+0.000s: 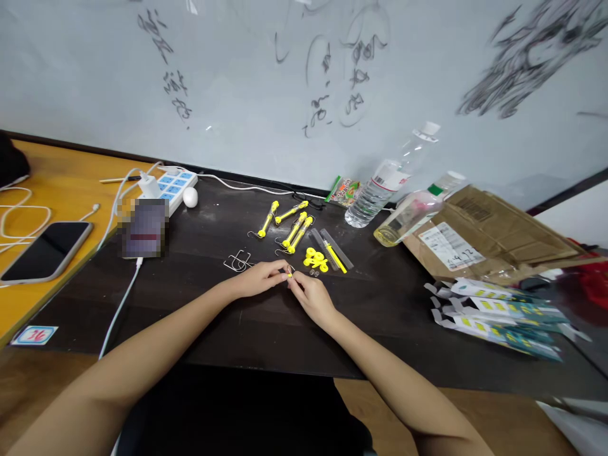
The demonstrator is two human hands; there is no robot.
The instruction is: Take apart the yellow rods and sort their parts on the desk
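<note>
In front of me my left hand (259, 279) and my right hand (313, 299) meet with fingertips pinched together. Between them is a small yellow piece with a thin metal hook (290, 275), partly hidden by the fingers. Just beyond lie several clear tubes with yellow ends and wire hooks, which look like spring scales (298, 234). A cluster of small yellow caps (315, 258) sits to the right of my fingers. Beside it are clear plastic tubes (338, 248) and a yellow strip (336, 258). Bent wire hooks (237, 260) rest near my left hand.
At the back right stand a water bottle (375, 193) and a tilted bottle with yellow liquid (413, 212), against a brown package (494, 234). Opened cartons (503, 320) lie at right. A power strip (177, 190), a charging phone (144, 229) and another phone (47, 251) are left.
</note>
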